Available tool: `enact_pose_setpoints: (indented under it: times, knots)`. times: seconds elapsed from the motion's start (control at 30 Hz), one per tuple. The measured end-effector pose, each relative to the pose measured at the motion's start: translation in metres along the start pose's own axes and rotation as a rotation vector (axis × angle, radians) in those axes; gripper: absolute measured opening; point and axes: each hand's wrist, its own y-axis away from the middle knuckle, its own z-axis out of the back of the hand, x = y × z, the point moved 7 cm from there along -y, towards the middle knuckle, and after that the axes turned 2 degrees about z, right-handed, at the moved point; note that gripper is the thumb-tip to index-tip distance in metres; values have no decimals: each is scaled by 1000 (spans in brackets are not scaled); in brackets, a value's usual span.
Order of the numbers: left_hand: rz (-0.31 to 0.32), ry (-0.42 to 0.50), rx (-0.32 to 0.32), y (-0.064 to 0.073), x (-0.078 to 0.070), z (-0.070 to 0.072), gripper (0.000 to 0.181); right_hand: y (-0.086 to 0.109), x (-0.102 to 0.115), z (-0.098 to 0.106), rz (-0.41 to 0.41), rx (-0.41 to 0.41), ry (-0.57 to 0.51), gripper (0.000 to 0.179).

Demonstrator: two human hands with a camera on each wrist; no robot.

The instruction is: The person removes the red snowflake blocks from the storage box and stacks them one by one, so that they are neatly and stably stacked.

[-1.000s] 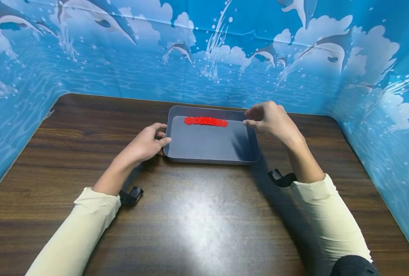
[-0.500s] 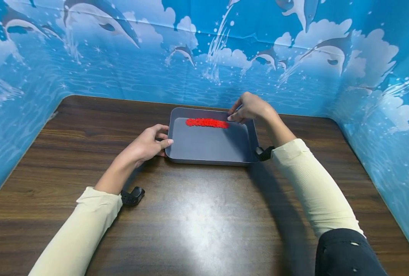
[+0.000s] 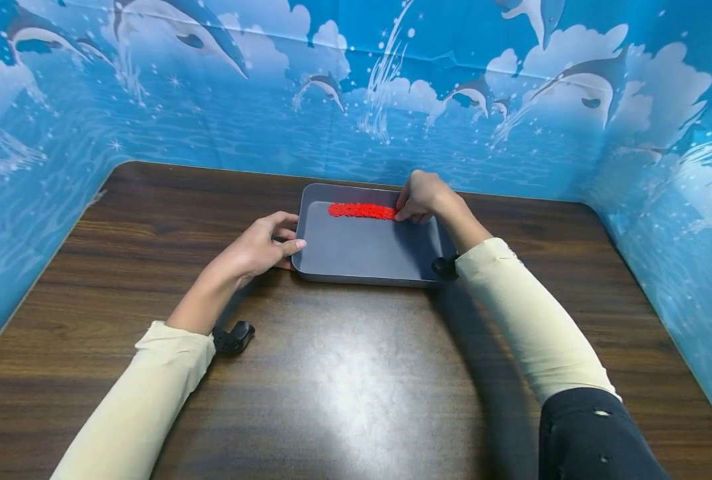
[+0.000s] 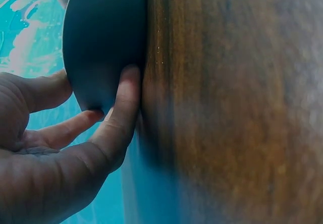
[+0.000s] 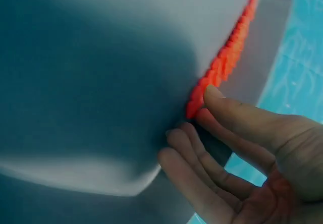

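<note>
A grey rectangular tray (image 3: 356,250) lies on the wooden table. Along its far side runs a row of small red scalloped discs (image 3: 359,211), overlapping one another. My left hand (image 3: 257,250) holds the tray's left end, thumb at the rim and fingers against the outer wall, as the left wrist view shows with the tray wall (image 4: 103,37). Over the tray's far right part, my right hand (image 3: 427,195) pinches the right end of the red row between thumb and index finger. In the right wrist view the thumb (image 5: 222,103) presses on the end discs; its other fingers are loosely bent.
A blue curtain (image 3: 224,133) printed with dolphins stands right behind the table's far edge and along both sides. Dark wrist cameras (image 3: 233,338) are strapped at both wrists. The brown tabletop (image 3: 344,373) stretches in front of the tray.
My right hand has moved left and down from the tray's right rim to the right end of the red row, and its fingertips have closed there. My left hand keeps its hold.
</note>
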Motion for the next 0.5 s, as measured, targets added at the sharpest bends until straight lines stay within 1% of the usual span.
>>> enact_pose_setpoints:
  times: [0.3, 0.4, 0.5]
  knots:
    - [13, 10, -3, -2, 1, 2, 65, -3, 3, -2, -22, -83, 80, 15]
    - [20, 20, 2, -2, 2, 1, 65, -3, 3, -3, -32, -90, 98, 17]
    - [27, 27, 0, -3, 2, 1, 65, -2, 2, -2, -43, -84, 106, 23]
